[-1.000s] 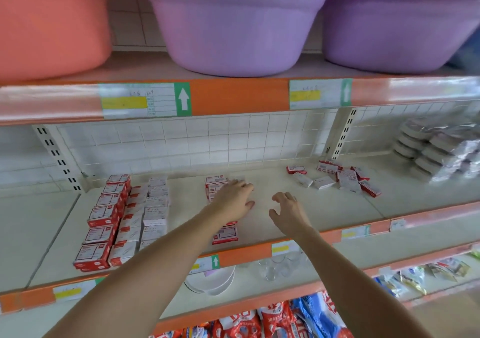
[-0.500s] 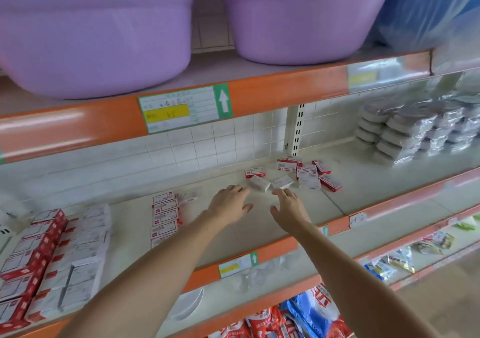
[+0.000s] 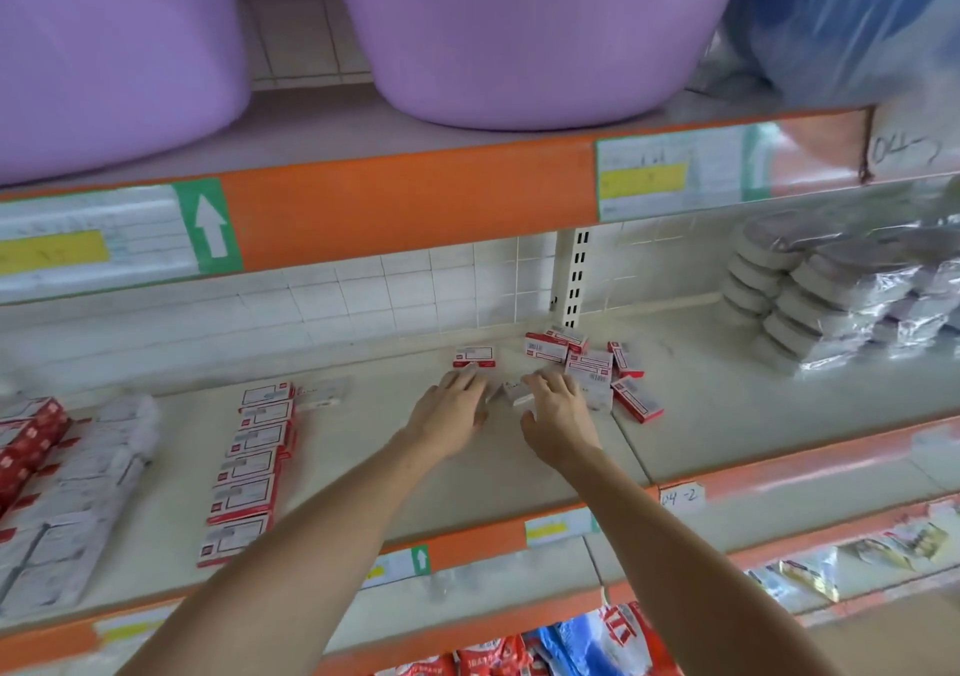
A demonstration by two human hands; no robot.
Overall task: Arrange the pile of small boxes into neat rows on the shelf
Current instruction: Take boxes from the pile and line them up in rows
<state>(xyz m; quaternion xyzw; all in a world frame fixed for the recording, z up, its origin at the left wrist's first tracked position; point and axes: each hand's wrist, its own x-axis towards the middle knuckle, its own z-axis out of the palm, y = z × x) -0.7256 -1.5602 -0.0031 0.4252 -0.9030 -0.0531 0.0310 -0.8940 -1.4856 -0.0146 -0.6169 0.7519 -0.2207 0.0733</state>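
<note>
**Two hands reach a pile of small boxes on a shop shelf**

Seen from a head camera looking down at a cream shelf (image 3: 363,446) with an orange front edge.

At the far left lie rows of red and white boxes (image 3: 47,472), blurred. Next to them, well apart from the hands, a single neat row (image 3: 249,467) of red-and-white small boxes runs from the front edge toward the tiled back wall, each lying flat and touching the next.

In the middle, both bare forearms stretch forward from the bottom of the view. The left hand (image 3: 451,410) lies palm down, fingers fairly straight and close together, its fingertips just short of one box (image 3: 474,356) lying apart from the others. It appears to hold nothing. The right hand (image 3: 558,418) is beside it, also palm down with fingers spread and slightly bent, resting at the near left edge of the pile (image 3: 592,368). Whether it grips a box I cannot tell. A pale box (image 3: 517,393) lies between the two hands.

The pile is a loose jumble of small boxes, tilted and overlapping, near the back of the shelf in front of a slotted upright.

Further right sit stacks of round items wrapped in clear plastic (image 3: 831,290).

Above, on the next shelf, stand two lilac tubs (image 3: 519,36).
</note>
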